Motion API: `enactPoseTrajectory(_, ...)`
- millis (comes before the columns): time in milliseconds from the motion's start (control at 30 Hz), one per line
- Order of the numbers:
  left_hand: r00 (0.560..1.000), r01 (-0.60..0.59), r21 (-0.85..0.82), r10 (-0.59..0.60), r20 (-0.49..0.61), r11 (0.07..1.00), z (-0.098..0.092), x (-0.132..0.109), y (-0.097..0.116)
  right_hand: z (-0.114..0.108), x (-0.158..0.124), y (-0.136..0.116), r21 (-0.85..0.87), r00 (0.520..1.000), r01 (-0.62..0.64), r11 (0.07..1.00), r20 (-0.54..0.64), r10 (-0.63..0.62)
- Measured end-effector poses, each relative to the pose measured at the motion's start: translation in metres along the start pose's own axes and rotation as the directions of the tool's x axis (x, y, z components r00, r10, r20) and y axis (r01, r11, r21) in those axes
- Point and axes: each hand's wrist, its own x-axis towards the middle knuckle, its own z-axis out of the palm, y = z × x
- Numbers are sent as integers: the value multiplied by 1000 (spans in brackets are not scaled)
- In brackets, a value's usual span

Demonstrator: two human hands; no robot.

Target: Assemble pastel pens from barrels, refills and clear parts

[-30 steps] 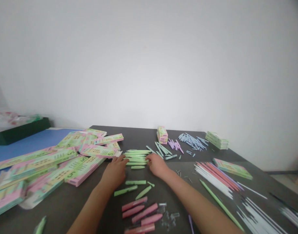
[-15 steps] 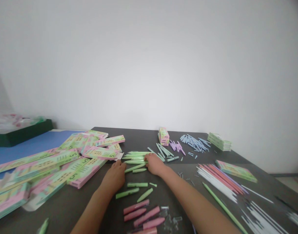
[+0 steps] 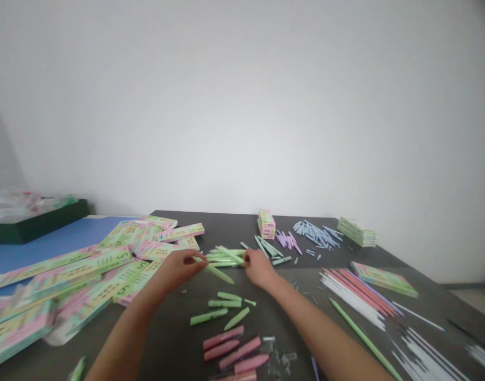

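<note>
My left hand (image 3: pixel 189 263), raised slightly above the black table, pinches the end of a light green pen (image 3: pixel 219 273) that slants down to the right. Just beyond lies a bundle of light green pens (image 3: pixel 228 257). My right hand (image 3: pixel 259 266) has its fingers closed around the right ends of that bundle; the fingertips are partly hidden. Closer to me are loose green pen parts (image 3: pixel 208 316), with a small green piece (image 3: pixel 250 302) beside them. Below those lie several pink pen parts (image 3: pixel 239 352).
Flat printed boxes (image 3: pixel 83 270) are heaped at the left. Purple pens (image 3: pixel 289 241), blue pens (image 3: pixel 316 234) and stacked boxes (image 3: pixel 266 225) stand farther back. Red and white rods (image 3: pixel 357 296) lie at the right. Small clear parts (image 3: pixel 281 362) sit near the front.
My left hand has lifted and moved left with a green pen. My right hand has shifted slightly right. A short green piece now lies nearer to me.
</note>
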Motion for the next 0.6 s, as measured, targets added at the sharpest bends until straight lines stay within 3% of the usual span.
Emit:
enactPoseTrajectory(100,999,-21,-355,1,-55,935,-7,-9,20,-15,-28,-10,207,1000,-14,978,0,14)
enactPoseTrajectory(133,998,-24,-523,-14,-69,852,-7,-12,27,-21,-39,-15,284,1000,-4,959,14,0)
enactPoseTrajectory(200,997,-16,-799,-47,-56,601,-3,-16,40,-33,-64,-24,466,997,17,885,55,-48)
enactPoseTrajectory(267,999,32,-924,-30,23,381,4,-18,54,-44,-85,-32,799,986,-15,601,113,-126)
enactPoseTrajectory(333,991,114,-971,43,126,211,12,-19,67,-50,-100,-38,931,987,-28,363,84,-140)
enactPoseTrajectory(433,924,314,-948,212,318,54,22,-19,83,-54,-108,-43,982,996,-24,185,40,-83)
enactPoseTrajectory(533,807,508,-860,325,492,40,31,-21,92,-57,-108,-47,992,988,-128,7,128,-91)
enactPoseTrajectory(600,772,565,-825,332,543,35,35,-22,95,-61,-107,-48,965,959,-250,-79,235,-160)
